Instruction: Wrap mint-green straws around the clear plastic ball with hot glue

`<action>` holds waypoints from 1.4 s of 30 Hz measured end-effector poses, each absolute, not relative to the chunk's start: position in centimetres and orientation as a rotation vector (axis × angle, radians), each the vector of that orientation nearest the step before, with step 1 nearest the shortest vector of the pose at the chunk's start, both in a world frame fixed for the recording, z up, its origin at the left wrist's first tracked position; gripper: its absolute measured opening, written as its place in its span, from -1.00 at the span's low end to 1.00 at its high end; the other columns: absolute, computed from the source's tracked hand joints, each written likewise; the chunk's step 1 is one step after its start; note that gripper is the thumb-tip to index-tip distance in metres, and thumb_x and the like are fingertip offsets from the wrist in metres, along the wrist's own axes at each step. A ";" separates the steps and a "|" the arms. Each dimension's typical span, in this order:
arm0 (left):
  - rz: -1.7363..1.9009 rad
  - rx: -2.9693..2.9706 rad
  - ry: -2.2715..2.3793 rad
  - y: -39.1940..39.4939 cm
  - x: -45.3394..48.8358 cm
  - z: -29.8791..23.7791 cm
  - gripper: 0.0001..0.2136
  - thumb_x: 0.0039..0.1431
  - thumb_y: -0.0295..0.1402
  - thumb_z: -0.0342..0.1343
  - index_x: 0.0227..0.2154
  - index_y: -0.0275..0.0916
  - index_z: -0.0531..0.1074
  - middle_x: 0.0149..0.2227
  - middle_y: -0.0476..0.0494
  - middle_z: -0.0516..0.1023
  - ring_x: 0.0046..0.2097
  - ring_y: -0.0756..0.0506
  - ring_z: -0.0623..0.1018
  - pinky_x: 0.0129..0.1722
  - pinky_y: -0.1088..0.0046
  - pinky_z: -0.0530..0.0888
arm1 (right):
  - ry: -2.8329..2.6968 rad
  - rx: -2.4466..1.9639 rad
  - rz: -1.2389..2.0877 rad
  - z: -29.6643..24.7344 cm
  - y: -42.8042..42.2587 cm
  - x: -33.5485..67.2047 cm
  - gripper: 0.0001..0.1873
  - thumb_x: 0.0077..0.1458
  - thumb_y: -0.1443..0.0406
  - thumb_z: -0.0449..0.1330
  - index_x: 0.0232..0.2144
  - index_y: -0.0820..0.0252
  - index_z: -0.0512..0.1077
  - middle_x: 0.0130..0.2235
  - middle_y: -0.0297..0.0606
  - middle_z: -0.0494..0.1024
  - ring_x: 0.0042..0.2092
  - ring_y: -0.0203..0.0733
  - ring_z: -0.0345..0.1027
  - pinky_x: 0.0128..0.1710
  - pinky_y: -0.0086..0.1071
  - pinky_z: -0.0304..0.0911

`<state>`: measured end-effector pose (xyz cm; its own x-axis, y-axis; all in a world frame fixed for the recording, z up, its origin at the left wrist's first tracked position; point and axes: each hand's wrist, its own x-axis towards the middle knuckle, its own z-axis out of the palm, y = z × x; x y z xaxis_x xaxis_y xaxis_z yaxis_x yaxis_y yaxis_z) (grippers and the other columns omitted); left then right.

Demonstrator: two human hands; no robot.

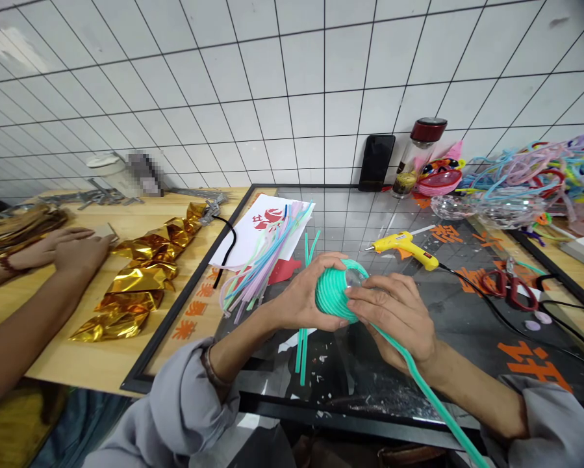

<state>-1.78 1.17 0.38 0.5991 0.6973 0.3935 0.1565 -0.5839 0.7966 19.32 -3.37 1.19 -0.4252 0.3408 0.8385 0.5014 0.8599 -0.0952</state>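
A round coil of turquoise pipe cleaner [331, 294] is wound about a clear core, part of which shows at its right side. Wrapped round the coil from the left is my left hand [301, 296], thumb below and fingers above. My right hand [401, 315] presses its fingertips on the coil's right side. From under that hand a loose length of the pipe cleaner [425, 390] trails down to the bottom edge. More turquoise pipe cleaners [301, 357] lie on the dark tabletop beneath my left wrist.
Pastel pipe cleaners [267, 253] lie over white paper [238, 227]. A yellow glue gun [403, 247], red-handled scissors [510, 286], a phone [377, 162] and a glass bottle [413, 162] stand or lie beyond. At left, another person's hands [82, 250] work near gold foil [140, 279].
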 end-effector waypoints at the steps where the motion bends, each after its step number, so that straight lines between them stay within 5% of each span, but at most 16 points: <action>1: 0.928 2.083 0.678 1.2 -1.8 0.4 -0.26 -0.19 -0.33 0.45 0.07 -0.08 0.21 0.23 -0.27 0.29 0.28 -0.33 0.36 0.27 -0.01 0.32 | -2.055 -0.614 -0.209 1.2 -3.4 19.3 -0.79 0.19 0.48 0.12 -0.21 0.21 0.52 -0.17 -0.17 0.69 -0.08 -0.07 0.48 -0.10 -0.15 0.24; 17: 0.969 2.320 0.762 1.1 -1.9 1.0 -0.28 -0.19 -0.20 0.47 0.04 -0.12 0.24 0.23 -0.35 0.26 0.31 -0.39 0.29 0.25 -0.08 0.32 | -2.070 -0.609 -0.221 1.0 -3.2 19.3 -0.77 0.21 0.46 0.11 -0.18 0.19 0.53 -0.16 -0.18 0.70 -0.07 -0.08 0.48 -0.08 -0.15 0.23; 26: 0.979 2.409 0.719 1.1 -2.1 1.4 -0.18 -0.10 -0.18 0.42 0.21 -0.08 0.14 0.14 -0.25 0.37 0.18 -0.32 0.40 0.23 0.01 0.32 | -2.069 -0.601 -0.216 1.2 -3.2 19.2 -0.79 0.21 0.44 0.12 -0.19 0.20 0.54 -0.17 -0.18 0.69 -0.08 -0.08 0.49 -0.10 -0.16 0.24; 42: 0.960 2.411 0.704 0.9 -1.9 1.8 -0.34 -0.08 -0.25 0.39 0.10 -0.11 0.26 0.12 -0.28 0.43 0.22 -0.34 0.40 0.24 -0.04 0.32 | -2.068 -0.604 -0.204 1.0 -3.2 19.3 -0.75 0.22 0.45 0.10 -0.16 0.19 0.55 -0.16 -0.17 0.69 -0.06 -0.07 0.49 -0.09 -0.14 0.25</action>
<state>-1.93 0.91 1.76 0.6279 0.6017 0.4937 0.2896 -0.7694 0.5694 19.29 -3.17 0.96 -0.4375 0.3373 0.8336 0.4940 0.8647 -0.0907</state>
